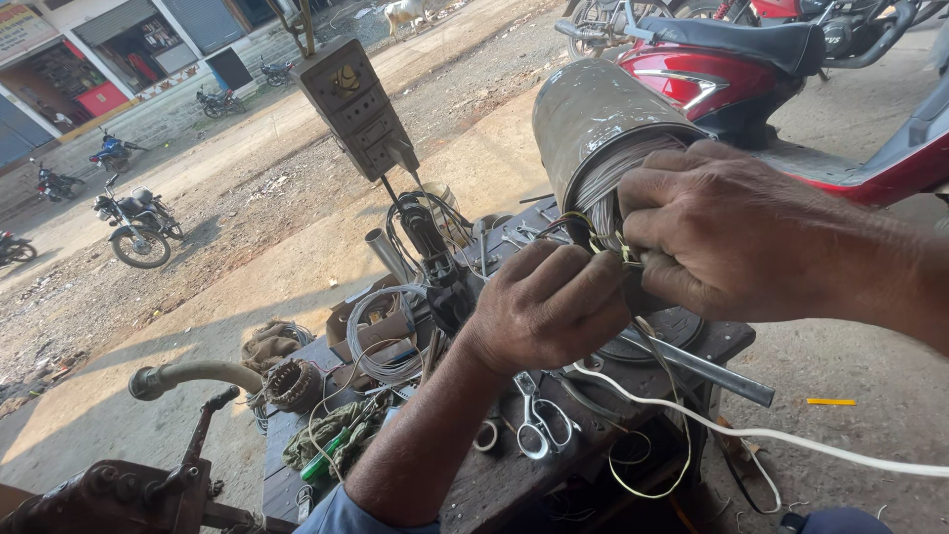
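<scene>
We work one dull metal motor cylinder (593,109); both hands, left (549,307) and right (732,232), pinch its thin wire leads (591,229) with closed fingers above one pair of steel scissors (539,420) on the desk (514,475).

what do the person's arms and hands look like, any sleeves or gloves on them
Both hands are bare: no gloves, and no rings or watch show. The left hand leads back along a bare forearm to a short light-blue sleeve at the bottom edge of the view. The right hand enters from the right edge; its forearm is bare as far as the picture shows, with no sleeve in view.
</scene>
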